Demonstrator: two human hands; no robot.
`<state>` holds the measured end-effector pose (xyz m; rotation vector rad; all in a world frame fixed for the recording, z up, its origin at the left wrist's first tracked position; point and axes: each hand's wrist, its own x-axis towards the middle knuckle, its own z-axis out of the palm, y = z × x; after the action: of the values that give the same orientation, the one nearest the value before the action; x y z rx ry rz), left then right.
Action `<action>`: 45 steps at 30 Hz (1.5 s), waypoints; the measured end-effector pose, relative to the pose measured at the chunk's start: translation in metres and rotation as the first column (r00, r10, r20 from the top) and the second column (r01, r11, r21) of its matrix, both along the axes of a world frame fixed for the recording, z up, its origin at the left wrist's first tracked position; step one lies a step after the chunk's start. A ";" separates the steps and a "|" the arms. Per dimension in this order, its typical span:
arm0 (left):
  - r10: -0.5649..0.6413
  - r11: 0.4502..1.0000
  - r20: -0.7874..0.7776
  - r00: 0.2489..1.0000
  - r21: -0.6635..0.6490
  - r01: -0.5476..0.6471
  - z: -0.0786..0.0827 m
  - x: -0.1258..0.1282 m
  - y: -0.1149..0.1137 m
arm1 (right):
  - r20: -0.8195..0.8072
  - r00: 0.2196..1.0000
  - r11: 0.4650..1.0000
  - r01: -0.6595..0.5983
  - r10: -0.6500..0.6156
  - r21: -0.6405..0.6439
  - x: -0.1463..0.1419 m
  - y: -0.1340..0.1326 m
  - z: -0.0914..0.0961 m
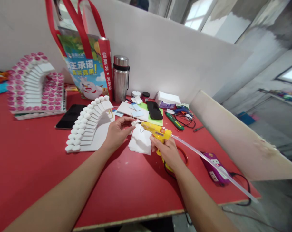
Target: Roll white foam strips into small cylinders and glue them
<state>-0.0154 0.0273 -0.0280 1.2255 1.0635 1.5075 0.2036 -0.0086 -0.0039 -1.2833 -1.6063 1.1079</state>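
Note:
My right hand (167, 149) is wrapped round the handle of a yellow glue gun (155, 129). A long clear glue stick (204, 157) sticks out of its back end. The gun's tip points left, close to the fingers of my left hand (118, 132). Those fingers pinch a small white disc (134, 123) right by the tip. Beneath them lie sheets of white paper (141, 141). Just left of my left hand stands a white curved staircase model (90, 129), with white discs lining its outer side.
A second staircase model (27, 85) with pink-and-white pieces stands far left. Behind are a printed bag (88, 69) and a steel flask (121, 79). A tablet (70, 117), a black phone (154, 110), a green-handled tool (174, 121) and a purple device (215, 169) lie on the red table (117, 190).

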 end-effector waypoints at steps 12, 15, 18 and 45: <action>0.001 0.999 0.103 0.995 -0.047 0.003 0.006 0.002 -0.002 | 0.026 1.000 1.000 0.003 -0.003 0.006 0.001 -0.001 0.001; 0.006 0.998 0.130 0.992 -0.057 0.002 0.009 0.003 -0.003 | 0.013 1.000 1.000 0.012 -0.012 0.007 0.002 -0.001 -0.001; 0.003 0.998 0.136 0.991 -0.056 0.005 0.009 0.002 -0.003 | -0.005 1.000 1.000 0.007 -0.007 0.009 0.002 -0.001 -0.001; 0.000 0.999 0.082 0.997 -0.042 0.003 0.005 0.001 -0.001 | -0.051 0.999 1.000 0.018 -0.019 -0.014 -0.001 -0.002 0.001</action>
<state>-0.0144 0.0259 -0.0227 1.1257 1.0350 1.5140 0.2028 -0.0106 -0.0030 -1.2660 -1.5485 1.1331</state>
